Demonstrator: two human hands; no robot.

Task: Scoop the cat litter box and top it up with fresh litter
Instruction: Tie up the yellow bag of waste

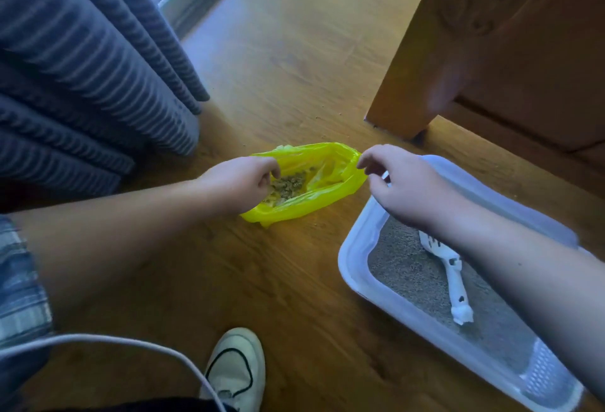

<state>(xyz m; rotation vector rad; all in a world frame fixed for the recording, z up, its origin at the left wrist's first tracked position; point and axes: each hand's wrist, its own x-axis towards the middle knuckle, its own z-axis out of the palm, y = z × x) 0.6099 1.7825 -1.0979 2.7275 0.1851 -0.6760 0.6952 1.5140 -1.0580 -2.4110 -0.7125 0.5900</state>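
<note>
The left hand (242, 182) and right hand (402, 185) each pinch opposite rims of the yellow waste bag (294, 210) on the floor (229, 280) beside the litter box (353, 257); best to gather both rims upward evenly, keeping the clumps (288, 186) low, before knotting

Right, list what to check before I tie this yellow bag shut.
1. Grip one: the left hand holds the rim of the yellow bag: ok.
2. Grip two: the right hand pinches the opposite rim: ok.
3. The clumps sit down inside the bag: ok.
4. The scoop is out of the way, lying in the litter box: ok.
5. The floor around the bag is clean: not ok, a few specks.
6. The bag has no holes: cannot tell.
</note>
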